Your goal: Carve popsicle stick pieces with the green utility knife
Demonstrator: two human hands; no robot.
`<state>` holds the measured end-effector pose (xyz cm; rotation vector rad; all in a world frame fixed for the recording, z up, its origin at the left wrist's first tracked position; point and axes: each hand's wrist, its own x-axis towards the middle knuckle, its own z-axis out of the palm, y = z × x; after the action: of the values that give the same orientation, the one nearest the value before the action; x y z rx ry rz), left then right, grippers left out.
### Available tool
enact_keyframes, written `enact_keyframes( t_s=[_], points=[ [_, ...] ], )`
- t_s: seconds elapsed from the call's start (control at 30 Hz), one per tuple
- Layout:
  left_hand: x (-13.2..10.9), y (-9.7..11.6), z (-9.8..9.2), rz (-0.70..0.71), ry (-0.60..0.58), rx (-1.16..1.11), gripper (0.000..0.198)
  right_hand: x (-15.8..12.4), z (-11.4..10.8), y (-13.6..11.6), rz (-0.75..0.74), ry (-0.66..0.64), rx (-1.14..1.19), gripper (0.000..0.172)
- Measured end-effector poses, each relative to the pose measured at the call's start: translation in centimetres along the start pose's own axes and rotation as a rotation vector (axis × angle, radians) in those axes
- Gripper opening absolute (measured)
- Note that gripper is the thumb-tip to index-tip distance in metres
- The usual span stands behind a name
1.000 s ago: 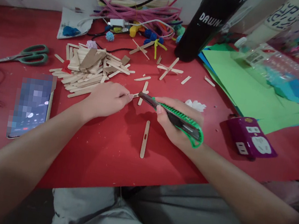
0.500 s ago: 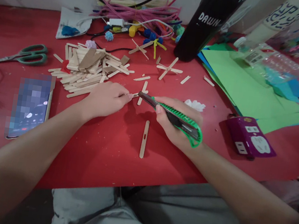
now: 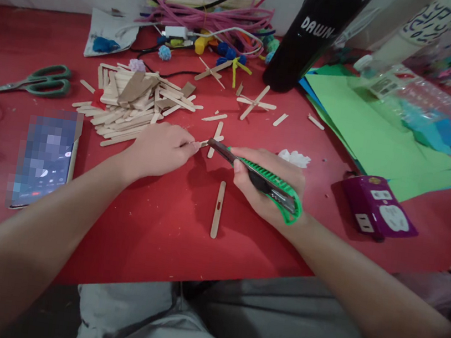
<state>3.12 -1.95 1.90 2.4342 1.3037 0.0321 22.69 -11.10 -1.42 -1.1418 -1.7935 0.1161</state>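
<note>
My right hand (image 3: pixel 267 183) is closed round a green and black utility knife (image 3: pixel 269 182), its blade tip pointing left at a small wooden stick piece (image 3: pixel 206 143). My left hand (image 3: pixel 163 149) pinches that piece and presses it on the red table (image 3: pixel 150 225). A short stick (image 3: pixel 216 132) lies just behind the blade. A longer craft stick with a slot (image 3: pixel 217 210) lies between my hands, near the table's front edge. A heap of wooden craft sticks (image 3: pixel 134 101) sits behind my left hand.
Green-handled scissors (image 3: pixel 32 82) and a phone (image 3: pixel 44 157) lie at the left. A black bottle (image 3: pixel 314 30), green paper sheets (image 3: pixel 376 137), a clear plastic bottle (image 3: pixel 408 91) and a purple power adapter (image 3: pixel 377 207) are at the right. Pink cords (image 3: pixel 213 19) and crossed stick pieces (image 3: pixel 255 104) lie at the back.
My right hand has tilted the knife's rear end slightly down and left. The left hand and the stick piece stay where they were.
</note>
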Motion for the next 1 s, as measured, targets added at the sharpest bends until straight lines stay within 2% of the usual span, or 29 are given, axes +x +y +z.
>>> enact_keyframes(
  t_s=[0.4,0.67,1.0],
  points=[
    [-0.03,0.06,-0.25,-0.032,-0.001,-0.082,0.037,-0.19,-0.07,0.06,-0.075,-0.025,-0.043,0.013],
    [-0.08,0.12,-0.31,-0.02,0.002,-0.063,0.04,-0.07,-0.08,-0.08,0.021,0.044,0.011,0.016],
    [-0.04,0.24,-0.26,-0.019,-0.006,-0.054,0.04,-0.19,-0.06,0.03,0.039,0.012,-0.002,0.017]
  ],
)
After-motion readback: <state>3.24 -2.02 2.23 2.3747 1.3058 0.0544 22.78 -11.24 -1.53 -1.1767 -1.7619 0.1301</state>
